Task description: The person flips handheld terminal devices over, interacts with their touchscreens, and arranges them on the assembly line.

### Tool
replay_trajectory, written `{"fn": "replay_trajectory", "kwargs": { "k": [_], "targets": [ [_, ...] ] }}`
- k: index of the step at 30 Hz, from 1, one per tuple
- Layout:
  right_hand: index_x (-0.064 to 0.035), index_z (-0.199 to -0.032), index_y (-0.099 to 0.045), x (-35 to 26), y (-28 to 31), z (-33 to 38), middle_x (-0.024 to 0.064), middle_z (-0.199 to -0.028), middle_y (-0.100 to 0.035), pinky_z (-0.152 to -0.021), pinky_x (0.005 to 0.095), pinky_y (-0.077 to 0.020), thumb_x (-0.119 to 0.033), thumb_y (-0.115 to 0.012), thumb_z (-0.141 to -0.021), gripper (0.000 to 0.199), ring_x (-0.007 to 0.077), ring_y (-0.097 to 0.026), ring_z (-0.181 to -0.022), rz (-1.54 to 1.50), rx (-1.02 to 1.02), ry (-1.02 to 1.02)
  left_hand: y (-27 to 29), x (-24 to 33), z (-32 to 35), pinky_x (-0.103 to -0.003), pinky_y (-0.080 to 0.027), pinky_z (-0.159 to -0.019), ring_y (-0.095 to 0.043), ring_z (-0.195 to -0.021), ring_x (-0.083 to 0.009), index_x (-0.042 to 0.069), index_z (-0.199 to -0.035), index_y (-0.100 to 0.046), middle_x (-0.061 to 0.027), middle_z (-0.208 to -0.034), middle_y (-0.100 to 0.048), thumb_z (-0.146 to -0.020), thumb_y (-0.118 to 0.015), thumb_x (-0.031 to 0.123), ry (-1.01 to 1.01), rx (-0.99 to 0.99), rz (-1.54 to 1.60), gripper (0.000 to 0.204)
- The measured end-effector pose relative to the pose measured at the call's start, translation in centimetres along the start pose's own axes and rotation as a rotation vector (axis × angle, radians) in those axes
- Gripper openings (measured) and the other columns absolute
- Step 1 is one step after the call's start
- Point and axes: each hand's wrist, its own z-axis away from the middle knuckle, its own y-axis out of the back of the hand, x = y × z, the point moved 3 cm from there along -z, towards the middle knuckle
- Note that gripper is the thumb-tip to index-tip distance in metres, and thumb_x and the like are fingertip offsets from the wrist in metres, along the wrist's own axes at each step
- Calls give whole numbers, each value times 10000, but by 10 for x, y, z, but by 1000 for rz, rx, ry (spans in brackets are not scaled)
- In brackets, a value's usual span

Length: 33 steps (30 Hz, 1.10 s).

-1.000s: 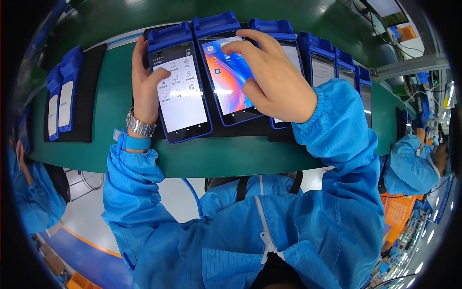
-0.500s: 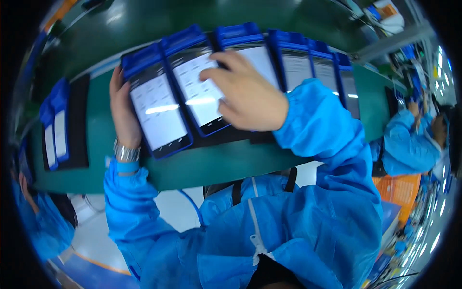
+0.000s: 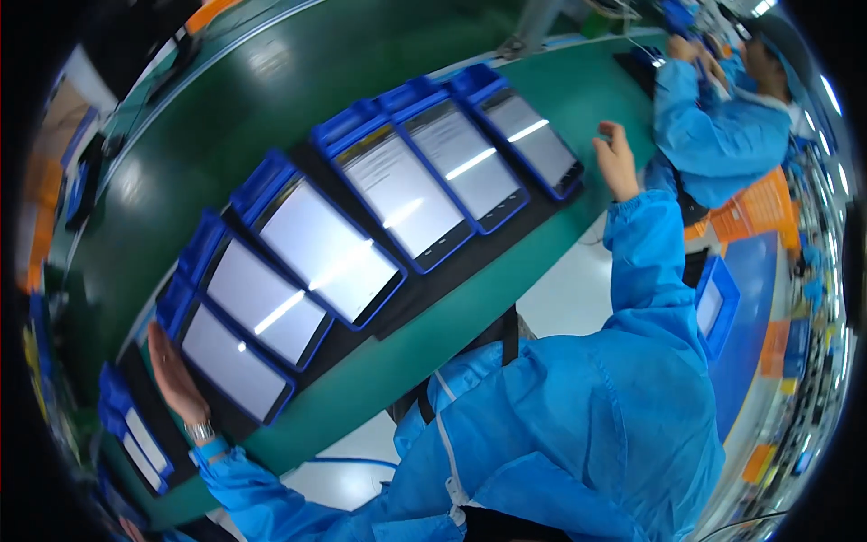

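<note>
Both hands have left the middle screens. Left hand rests open beside the end handheld; right hand hangs loosely curled, empty, just past the far handheld.

Green bench, black mat, blue-cased handhelds

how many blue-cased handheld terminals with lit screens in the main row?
6, in one diagonal row on the black mat: by the left hand, then, and nearest the right hand. More sit at far left, partly hidden.
</note>
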Motion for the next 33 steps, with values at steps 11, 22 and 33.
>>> {"fn": "replay_trajectory", "kwargs": {
  "k": [11,22,33],
  "targets": [
    [3,-990,-611,2,-7,-1,41,-763,-575,-558,226,-385,-150,-474,-847,249,114,-507,-643,-300,-552,-485,-27,-37,1,-331,-66,-1115,-107,-1370,-246,-103,-1360,-166,-191,-1456,-167,-932,-256,367,-318,190,-1227,642],
    [-50,-1009,-506,9,11,32,144,-942,-581,-804,394,-466,-413,-484,-867,390,233,-581,-894,-949,-330,-843,-26,-89,-9,-338,-120,-1119,-116,-1365,-257,-110,-1356,-161,-214,-1449,-155,-929,-296,334,-307,246,-1123,631],
    [-30,-1207,-394,124,58,-45,163,-1106,-512,-852,365,-386,-402,-529,-826,550,257,-496,-1034,-938,219,-724,43,-226,-35,-336,-86,-1125,-203,-1334,-265,-139,-1305,-270,-225,-1391,-283,-912,-282,288,-100,-42,-1277,580]
  ]
}}
